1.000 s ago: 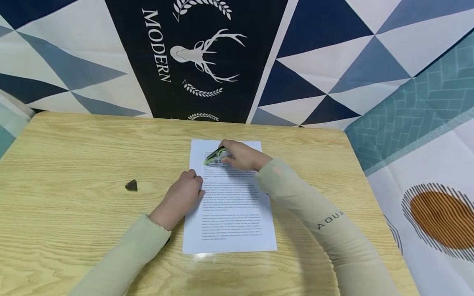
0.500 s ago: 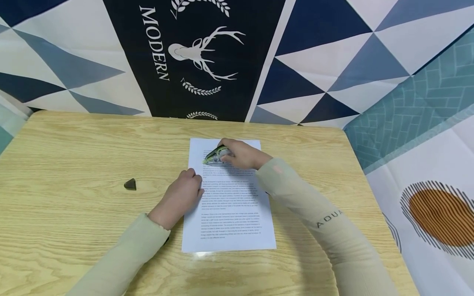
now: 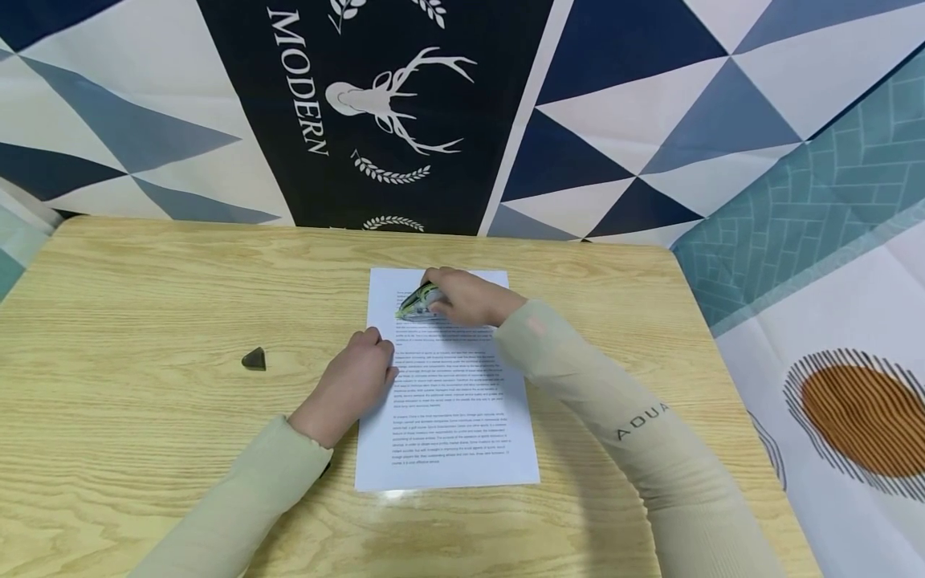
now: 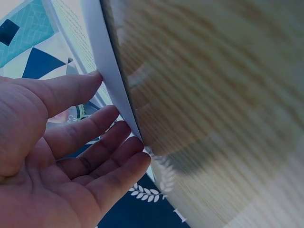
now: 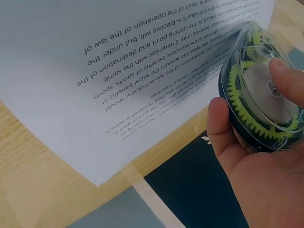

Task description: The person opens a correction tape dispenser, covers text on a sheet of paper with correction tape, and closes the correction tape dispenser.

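Observation:
A printed sheet of paper (image 3: 448, 474) lies flat on the wooden table. My right hand (image 3: 470, 297) holds a correction tape (image 3: 417, 303), its tip on the upper left of the printed text. In the right wrist view, the correction tape (image 5: 259, 95) has a clear case with green gear wheels, pinched between thumb and fingers. My left hand (image 3: 350, 381) rests at the sheet's left edge. Seen from the left wrist, the left hand's fingers (image 4: 95, 123) are loosely bent, their tips touching the paper's edge, with nothing gripped.
A small dark cap-like piece (image 3: 254, 360) lies on the table (image 3: 144, 321) to the left of the sheet. Behind the table's far edge hangs a patterned cloth (image 3: 405, 104) with a deer head and triangles.
The head view has shifted very slightly. Both hands, the correction tape and the sheet stay almost where they were.

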Available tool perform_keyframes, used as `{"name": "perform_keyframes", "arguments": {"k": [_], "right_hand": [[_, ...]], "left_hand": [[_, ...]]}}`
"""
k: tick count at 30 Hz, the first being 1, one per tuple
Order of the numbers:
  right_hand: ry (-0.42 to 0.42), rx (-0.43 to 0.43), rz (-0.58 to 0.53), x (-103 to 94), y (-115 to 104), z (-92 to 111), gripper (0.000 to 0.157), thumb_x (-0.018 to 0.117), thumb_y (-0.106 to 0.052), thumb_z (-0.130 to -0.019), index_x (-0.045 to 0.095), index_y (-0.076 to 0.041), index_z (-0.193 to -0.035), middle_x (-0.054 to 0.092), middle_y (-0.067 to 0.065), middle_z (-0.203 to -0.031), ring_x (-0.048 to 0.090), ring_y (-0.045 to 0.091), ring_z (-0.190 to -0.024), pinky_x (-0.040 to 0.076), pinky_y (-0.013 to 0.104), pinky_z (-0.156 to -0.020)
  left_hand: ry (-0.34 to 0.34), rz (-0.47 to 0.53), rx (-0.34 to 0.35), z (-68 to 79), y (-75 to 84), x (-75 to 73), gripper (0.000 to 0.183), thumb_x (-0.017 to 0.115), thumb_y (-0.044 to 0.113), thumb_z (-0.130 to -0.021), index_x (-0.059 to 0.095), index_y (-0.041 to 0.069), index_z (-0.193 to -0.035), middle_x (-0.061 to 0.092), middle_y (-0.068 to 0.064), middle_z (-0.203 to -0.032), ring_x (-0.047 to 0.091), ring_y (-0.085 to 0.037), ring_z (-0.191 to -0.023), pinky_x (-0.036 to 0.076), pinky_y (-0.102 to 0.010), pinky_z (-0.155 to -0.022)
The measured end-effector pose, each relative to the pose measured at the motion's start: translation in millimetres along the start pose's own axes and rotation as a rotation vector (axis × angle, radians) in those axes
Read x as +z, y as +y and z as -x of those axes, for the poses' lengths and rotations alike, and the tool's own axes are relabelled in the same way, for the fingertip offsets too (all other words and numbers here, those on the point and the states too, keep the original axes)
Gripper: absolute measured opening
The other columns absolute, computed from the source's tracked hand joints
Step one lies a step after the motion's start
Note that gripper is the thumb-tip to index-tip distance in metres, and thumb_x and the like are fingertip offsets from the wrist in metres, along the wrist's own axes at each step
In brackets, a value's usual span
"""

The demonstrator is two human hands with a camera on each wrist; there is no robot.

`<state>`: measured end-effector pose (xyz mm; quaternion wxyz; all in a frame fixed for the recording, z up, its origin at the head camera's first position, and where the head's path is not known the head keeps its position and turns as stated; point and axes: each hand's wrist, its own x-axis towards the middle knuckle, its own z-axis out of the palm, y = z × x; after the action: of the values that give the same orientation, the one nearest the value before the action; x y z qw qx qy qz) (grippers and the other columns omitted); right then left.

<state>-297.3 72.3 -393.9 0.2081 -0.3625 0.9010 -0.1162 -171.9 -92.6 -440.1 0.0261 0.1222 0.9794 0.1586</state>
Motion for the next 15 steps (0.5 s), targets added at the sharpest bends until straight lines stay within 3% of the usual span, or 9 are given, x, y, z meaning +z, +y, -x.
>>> {"name": "perform_keyframes", "arguments": {"k": [15], "right_hand": [[-0.003,0.012,0.008,-0.1,5.3,2.2,0.03,0.051,-0.018,-0.095,0.049,-0.007,-0.123,0.057,0.008,-0.117,0.052,0.018,-0.101,0.043,0.033,-0.092]], "left_hand": [[-0.008,-0.004,-0.012,-0.5,0.6,1.0,0.023,0.062,0.013,-0.088,0.064,-0.006,-0.1,0.052,-0.012,-0.089,0.046,-0.022,-0.08,0.047,-0.035,-0.07]]}}
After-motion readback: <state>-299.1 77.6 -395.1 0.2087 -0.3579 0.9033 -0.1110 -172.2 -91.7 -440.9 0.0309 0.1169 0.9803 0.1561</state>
